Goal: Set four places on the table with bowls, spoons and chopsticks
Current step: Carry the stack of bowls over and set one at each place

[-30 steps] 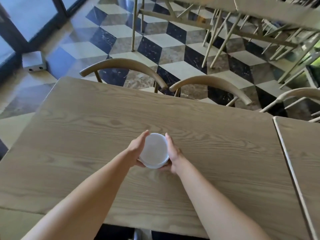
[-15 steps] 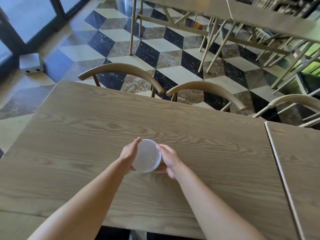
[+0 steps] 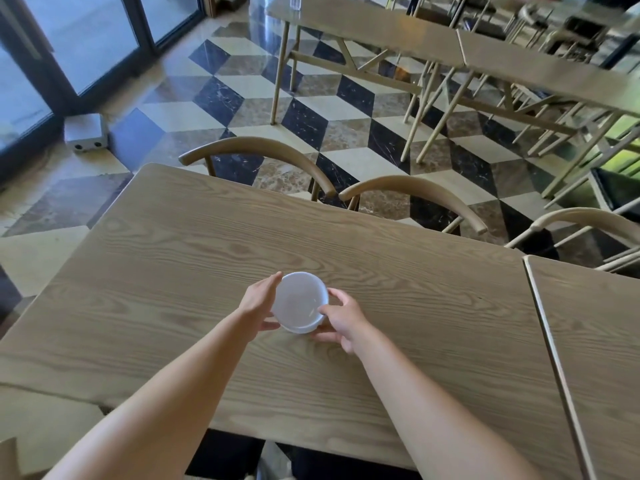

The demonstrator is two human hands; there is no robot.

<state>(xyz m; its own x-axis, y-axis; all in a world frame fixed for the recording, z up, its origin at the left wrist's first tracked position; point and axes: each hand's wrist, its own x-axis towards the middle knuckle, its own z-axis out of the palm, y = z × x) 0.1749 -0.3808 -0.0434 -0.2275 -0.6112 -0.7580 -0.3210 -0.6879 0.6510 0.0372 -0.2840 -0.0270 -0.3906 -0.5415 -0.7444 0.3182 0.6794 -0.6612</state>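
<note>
Head view: a light wood-grain rectangular table [image 3: 173, 271] fills the lower frame.

- White round plastic bowl [image 3: 299, 301]: at the middle of the table, slightly toward its near edge, mouth up. Cannot tell whether its base touches the wood.
- Left hand [image 3: 258, 301]: palm against the bowl's left wall, fingers straight along the rim, thumb at the bowl's near side.
- Right hand [image 3: 343, 320]: grips the bowl's right side, thumb on the rim, fingers curled round the wall.
- Second wooden tabletop [image 3: 595, 341]: butted against the table's right end, with a narrow seam between them.
- Three curved-back wooden chairs [image 3: 256, 152] [image 3: 412, 188] [image 3: 588, 216]: tucked along the table's far edge.
- Marble floor in a black, cream and brown cube pattern [image 3: 311, 109]: beyond the table's far edge.
- Small grey metal box [image 3: 86, 133]: on the floor off the table's far-left corner, beside dark-framed glass doors [image 3: 86, 39].
- Row of further wooden tables [image 3: 381, 29]: well beyond the table's far edge, with chairs behind them.
</note>
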